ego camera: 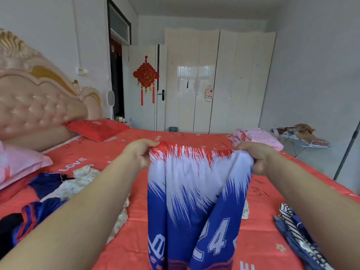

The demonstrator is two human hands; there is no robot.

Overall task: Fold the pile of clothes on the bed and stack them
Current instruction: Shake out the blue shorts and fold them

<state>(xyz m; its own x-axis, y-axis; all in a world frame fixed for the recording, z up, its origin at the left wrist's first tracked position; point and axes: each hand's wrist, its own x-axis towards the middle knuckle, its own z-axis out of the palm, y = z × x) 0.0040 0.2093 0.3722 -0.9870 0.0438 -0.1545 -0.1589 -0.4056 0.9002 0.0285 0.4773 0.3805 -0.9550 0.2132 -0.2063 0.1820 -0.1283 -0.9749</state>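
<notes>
the left hand (141,152) and the right hand (254,155) each grip a top corner of a red, white and blue jersey (196,191), holding it up over the red bed sheet (261,230); unfolded clothes (64,191) lie at left, striped clothes (296,227) at right, a red pillow (97,129) beyond

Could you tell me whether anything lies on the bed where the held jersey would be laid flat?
Yes, likely: cream floral fabric lies on the bedsheet behind the jersey, showing past both its sides.
</notes>
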